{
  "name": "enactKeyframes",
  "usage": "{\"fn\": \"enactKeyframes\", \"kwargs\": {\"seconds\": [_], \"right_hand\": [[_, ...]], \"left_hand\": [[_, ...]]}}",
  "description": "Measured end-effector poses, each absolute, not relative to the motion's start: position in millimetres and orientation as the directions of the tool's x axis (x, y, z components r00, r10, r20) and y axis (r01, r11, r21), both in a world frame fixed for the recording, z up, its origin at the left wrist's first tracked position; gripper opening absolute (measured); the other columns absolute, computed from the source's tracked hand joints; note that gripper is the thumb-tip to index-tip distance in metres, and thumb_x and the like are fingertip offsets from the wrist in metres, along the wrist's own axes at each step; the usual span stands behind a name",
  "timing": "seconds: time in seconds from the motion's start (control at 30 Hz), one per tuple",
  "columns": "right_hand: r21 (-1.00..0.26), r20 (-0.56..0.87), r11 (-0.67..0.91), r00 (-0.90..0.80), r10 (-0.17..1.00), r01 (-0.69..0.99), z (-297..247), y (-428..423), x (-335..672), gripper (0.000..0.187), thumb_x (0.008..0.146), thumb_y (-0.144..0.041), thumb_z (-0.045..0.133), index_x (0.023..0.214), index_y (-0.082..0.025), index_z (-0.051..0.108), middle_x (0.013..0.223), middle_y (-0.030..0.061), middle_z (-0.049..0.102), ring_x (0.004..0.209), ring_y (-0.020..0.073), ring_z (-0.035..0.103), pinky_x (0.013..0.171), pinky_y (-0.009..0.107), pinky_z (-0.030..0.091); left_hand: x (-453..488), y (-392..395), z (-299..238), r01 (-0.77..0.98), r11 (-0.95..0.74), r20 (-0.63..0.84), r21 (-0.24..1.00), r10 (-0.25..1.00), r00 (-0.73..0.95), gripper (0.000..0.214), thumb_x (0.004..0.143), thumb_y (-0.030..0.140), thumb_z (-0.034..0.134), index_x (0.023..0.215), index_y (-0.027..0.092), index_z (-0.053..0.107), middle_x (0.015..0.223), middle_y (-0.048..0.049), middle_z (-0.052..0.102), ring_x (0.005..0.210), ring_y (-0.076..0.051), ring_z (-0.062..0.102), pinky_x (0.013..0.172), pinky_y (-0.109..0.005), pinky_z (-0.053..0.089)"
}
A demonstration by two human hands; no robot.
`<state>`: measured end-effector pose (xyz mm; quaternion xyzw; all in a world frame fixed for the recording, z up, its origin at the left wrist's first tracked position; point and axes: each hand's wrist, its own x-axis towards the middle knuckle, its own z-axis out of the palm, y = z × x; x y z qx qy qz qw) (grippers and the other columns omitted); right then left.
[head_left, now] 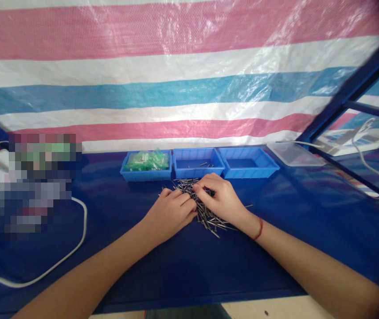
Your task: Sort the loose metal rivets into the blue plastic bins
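Observation:
A loose pile of thin, shiny metal pieces [211,220], like nails or long screws, lies on the blue tabletop in the middle. My left hand [172,212] rests at the pile's left side, fingers curled and closed, with their tips hidden. From the right, my right hand [222,197] reaches over the pile, thumb and fingers bent together among the pieces. Whatever sits between the fingertips of either hand cannot be made out. Just behind the pile, a blue bin [197,173] holds a few of the same metal pieces.
Left of that bin, another blue bin [146,176] contains green-and-clear plastic packets [147,160]. A third blue bin [252,170] stands to the right, beside a translucent lid [295,155]. A white cable [84,217] loops across the left. Striped sheeting [189,93] hangs behind.

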<state>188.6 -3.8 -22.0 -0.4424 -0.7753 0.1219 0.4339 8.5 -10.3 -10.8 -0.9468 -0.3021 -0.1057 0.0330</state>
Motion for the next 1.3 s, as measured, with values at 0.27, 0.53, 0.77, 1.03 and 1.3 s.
{"fn": "enactKeyframes", "kwargs": {"seconds": [0.27, 0.53, 0.77, 1.03, 1.3], "right_hand": [[-0.581, 0.572, 0.576, -0.215, 0.792, 0.575, -21.1, -3.4, 190.8, 0.022, 0.087, -0.02, 0.053, 0.066, -0.019, 0.059, 0.069, 0.0017, 0.063, 0.07, 0.0159, 0.056, 0.071, 0.031, 0.041], [-0.744, 0.499, 0.526, -0.18, 0.847, 0.412, -18.5, -9.1, 187.8, 0.014, 0.082, -0.033, 0.063, 0.08, -0.02, 0.064, 0.074, 0.0015, 0.063, 0.07, 0.015, 0.055, 0.066, 0.029, 0.043], [-0.845, 0.442, 0.461, -0.129, 0.888, 0.271, -15.8, -15.8, 182.1, 0.017, 0.084, -0.032, 0.061, 0.074, -0.018, 0.063, 0.067, -0.0006, 0.056, 0.06, 0.0112, 0.048, 0.057, 0.026, 0.039], [-0.829, 0.457, 0.478, -0.141, 0.878, 0.289, -14.5, -16.4, 181.8, 0.012, 0.084, -0.028, 0.06, 0.079, -0.018, 0.066, 0.072, 0.0011, 0.06, 0.061, 0.0114, 0.048, 0.056, 0.026, 0.039], [-0.794, 0.494, 0.511, -0.141, 0.858, 0.329, -13.7, -16.0, 182.7, 0.01, 0.082, -0.023, 0.06, 0.085, -0.02, 0.069, 0.069, 0.0, 0.059, 0.06, 0.0118, 0.051, 0.057, 0.026, 0.042]], "left_hand": [[4.6, -7.1, -11.5, 0.659, -0.67, 0.321, 0.342, 0.742, 0.588, 0.01, 0.09, 0.021, 0.048, 0.093, 0.02, 0.057, 0.083, 0.0011, 0.065, 0.078, -0.015, 0.058, 0.072, -0.03, 0.035], [6.3, -6.9, -9.8, 0.501, -0.529, 0.408, 0.685, 0.848, 0.337, 0.016, 0.09, 0.025, 0.052, 0.104, 0.02, 0.056, 0.091, -0.0002, 0.066, 0.079, -0.013, 0.061, 0.074, -0.024, 0.044], [9.3, -10.6, -9.8, 0.501, -0.542, 0.416, 0.675, 0.84, 0.35, 0.015, 0.089, 0.027, 0.055, 0.102, 0.02, 0.058, 0.09, 0.0002, 0.067, 0.078, -0.013, 0.061, 0.074, -0.025, 0.044], [7.7, -7.1, -6.6, 0.598, -0.567, 0.389, 0.566, 0.824, 0.412, 0.008, 0.086, 0.025, 0.057, 0.087, 0.02, 0.062, 0.081, 0.0006, 0.066, 0.076, -0.014, 0.06, 0.07, -0.026, 0.041], [4.0, -4.5, -4.6, 0.562, -0.59, 0.428, 0.579, 0.807, 0.407, 0.008, 0.086, 0.025, 0.054, 0.082, 0.019, 0.057, 0.077, 0.0, 0.061, 0.073, -0.013, 0.057, 0.068, -0.024, 0.043]]}}
